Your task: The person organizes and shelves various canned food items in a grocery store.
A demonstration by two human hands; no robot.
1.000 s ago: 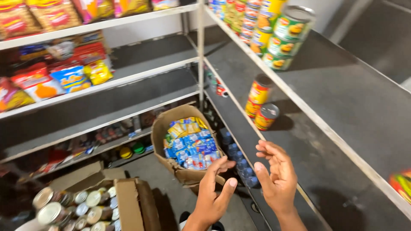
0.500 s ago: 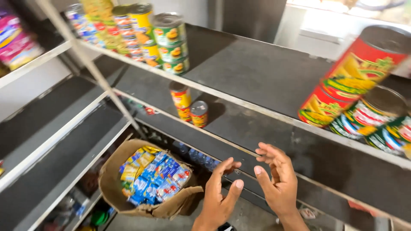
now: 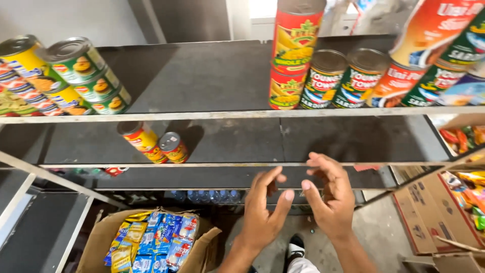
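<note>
My left hand (image 3: 262, 210) and my right hand (image 3: 328, 194) are raised side by side in front of a dark metal shelf (image 3: 227, 139), fingers spread and slightly curled, palms facing each other. Neither holds anything. They hover at the level of the middle shelf's front edge. A tall red and yellow can (image 3: 142, 140) and a shorter can (image 3: 174, 147) stand on that shelf to the left of my hands. On the shelf above, red and yellow cans stacked in two (image 3: 292, 55) stand next to several green cans (image 3: 348, 78).
Green and yellow cans (image 3: 83, 73) are stacked at the upper left. An open cardboard box (image 3: 101, 242) of blue and yellow packets sits on the floor at lower left. More cartons (image 3: 434, 217) with snack packs stand at the right. Bottles (image 3: 202, 196) line the lowest shelf.
The view has swung right and now faces the shelves head on. Both hands have stayed empty and apart, rising a little towards the middle shelf.
</note>
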